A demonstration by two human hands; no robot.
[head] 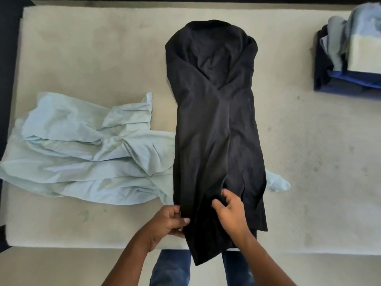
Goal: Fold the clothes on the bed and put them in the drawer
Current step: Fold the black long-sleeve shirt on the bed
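Beige floor (61,269) below the near edge; blue jeans (171,269), two legs, standing on it, centre.

bed (103,48): beige mattress, dark frame (8,58) | floor (61,269): beige carpet | light: soft, even

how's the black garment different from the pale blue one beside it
The black cloth garment lies in a narrow strip, sides folded in; the pale blue cloth garment lies crumpled and spread wide. The left hand and right hand grip the black one's near end; no hand holds the blue one. The black one lies over the blue one's edge. Both rest on the beige bed.
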